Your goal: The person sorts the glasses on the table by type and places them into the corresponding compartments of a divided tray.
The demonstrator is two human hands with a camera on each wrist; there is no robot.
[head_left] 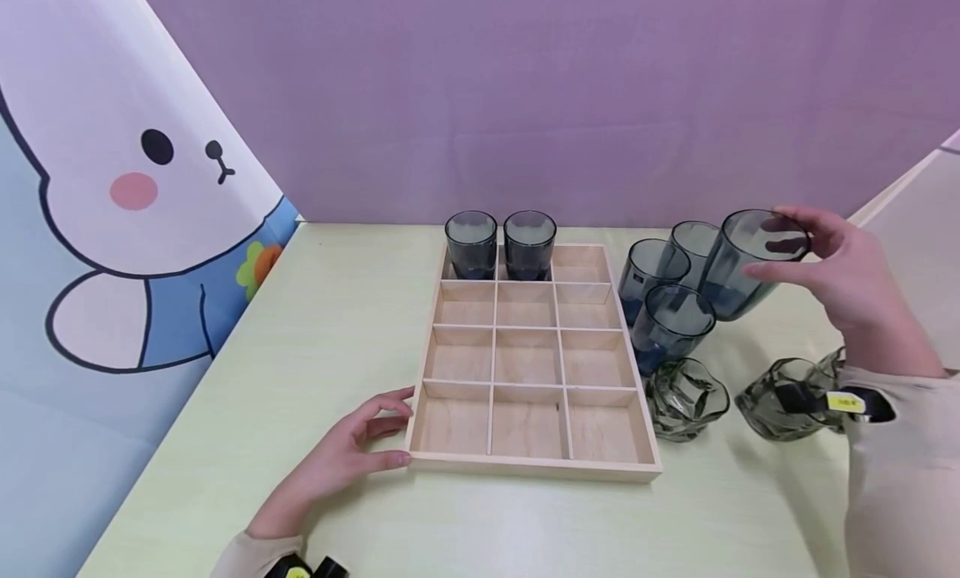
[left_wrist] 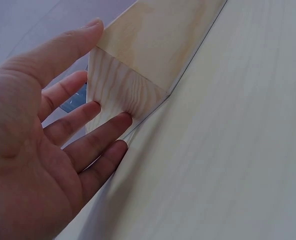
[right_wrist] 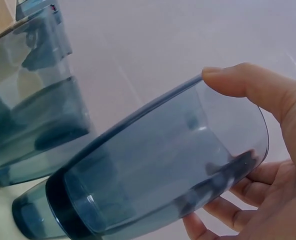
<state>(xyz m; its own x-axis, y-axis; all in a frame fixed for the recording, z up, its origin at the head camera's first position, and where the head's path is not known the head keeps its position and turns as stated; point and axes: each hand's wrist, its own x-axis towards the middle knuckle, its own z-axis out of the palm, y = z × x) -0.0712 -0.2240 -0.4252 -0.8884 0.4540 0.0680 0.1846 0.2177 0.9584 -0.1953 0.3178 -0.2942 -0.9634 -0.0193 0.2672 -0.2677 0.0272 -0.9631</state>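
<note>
Right fingers (right_wrist: 233, 215) partly behind smoky glass (right_wrist: 138, 165)

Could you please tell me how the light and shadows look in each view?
Head view: bright, with a soft shadow on the table beside the right sleeve; left wrist view: dimmer, with a shadow on the table by the wooden tray; right wrist view: a cool cast, with glints on the glass in the right hand.

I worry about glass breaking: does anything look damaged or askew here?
Nothing looks broken or spilled. The glass in the right hand tilts, but it's held. A small dark mark stands out on the pale tray.
</note>
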